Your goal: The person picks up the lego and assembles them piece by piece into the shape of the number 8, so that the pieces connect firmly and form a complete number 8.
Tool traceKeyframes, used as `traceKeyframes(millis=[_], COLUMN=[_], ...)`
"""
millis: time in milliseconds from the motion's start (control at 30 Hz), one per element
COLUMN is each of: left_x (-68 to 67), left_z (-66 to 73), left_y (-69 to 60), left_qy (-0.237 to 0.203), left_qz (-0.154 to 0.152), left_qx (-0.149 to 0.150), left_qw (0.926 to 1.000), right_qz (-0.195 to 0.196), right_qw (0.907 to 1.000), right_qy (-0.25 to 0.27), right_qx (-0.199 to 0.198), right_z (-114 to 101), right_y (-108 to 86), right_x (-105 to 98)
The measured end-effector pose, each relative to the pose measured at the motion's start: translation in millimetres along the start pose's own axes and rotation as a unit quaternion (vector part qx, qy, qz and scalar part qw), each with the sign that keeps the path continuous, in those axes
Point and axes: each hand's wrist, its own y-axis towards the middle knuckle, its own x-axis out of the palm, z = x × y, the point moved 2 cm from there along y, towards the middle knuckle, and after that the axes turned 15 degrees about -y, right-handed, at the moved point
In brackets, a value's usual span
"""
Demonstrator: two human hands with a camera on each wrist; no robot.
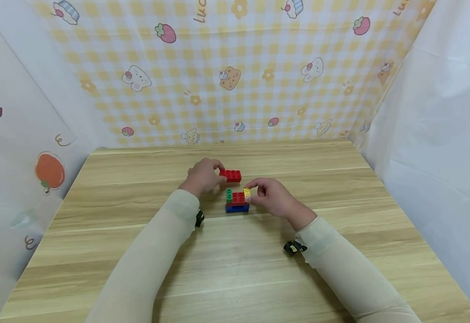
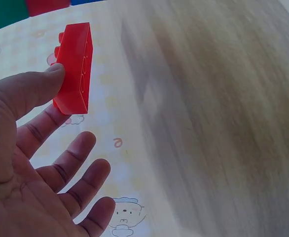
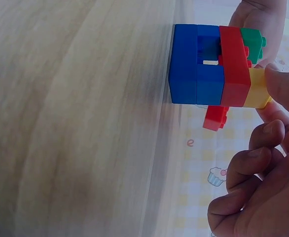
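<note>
My left hand (image 1: 205,176) pinches a long red brick (image 1: 231,175) at its left end between thumb and index finger. In the left wrist view the other fingers stand apart from that brick (image 2: 76,69). Closer to me stands a small stack: blue bricks (image 3: 184,64) at the bottom, a red brick (image 3: 234,69) across them, a green brick (image 1: 229,195) on its left end and a yellow brick (image 1: 247,193) on its right end. My right hand (image 1: 274,197) pinches the yellow brick on top of the stack between thumb and index finger.
All of this is on a wood-grain table (image 1: 235,264). A yellow checked cloth (image 1: 219,103) hangs behind the far edge, with white sheets (image 1: 441,148) at both sides. Dark wrist cameras (image 1: 293,247) hang below the cuffs.
</note>
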Motion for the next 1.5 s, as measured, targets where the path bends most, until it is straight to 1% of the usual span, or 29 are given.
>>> traceKeyframes(millis=[333,567,867,1067,1200,1300,1500], left_x=[-7.1,-11.3,-14.1,-15.4,-17.2,-17.0,-12.2], left_z=[4.6,11.5,18.5,21.1,22.6,22.8,21.0], left_y=[-7.2,-14.2,-22.0,-29.7,-36.5,-42.0,-50.7], left_qy=[-0.002,-0.035,-0.049,-0.053,-0.065,-0.079,-0.098], left_qz=[-0.009,-0.005,-0.004,-0.007,-0.008,-0.011,-0.02], left_qx=[0.015,0.027,0.043,0.063,0.074,0.077,0.079], left_qw=[0.9998,0.999,0.9979,0.9966,0.9951,0.9938,0.9919], right_qz=[-0.002,-0.001,-0.004,-0.004,-0.004,-0.002,-0.002], right_qw=[1.0,1.0,1.0,1.0,0.9999,0.9999,0.9999], right_qy=[0.005,0.001,0.004,0.006,0.008,0.007,0.006], right_qx=[0.001,0.002,-0.002,-0.004,-0.006,-0.007,-0.012], right_z=[-0.4,-0.3,0.5,0.6,1.0,0.6,0.5], right_y=[0.0,0.3,0.7,0.3,0.4,-0.1,-0.7], right_x=[0.1,-0.5,-0.7,-1.0,-0.3,-0.6,-1.2])
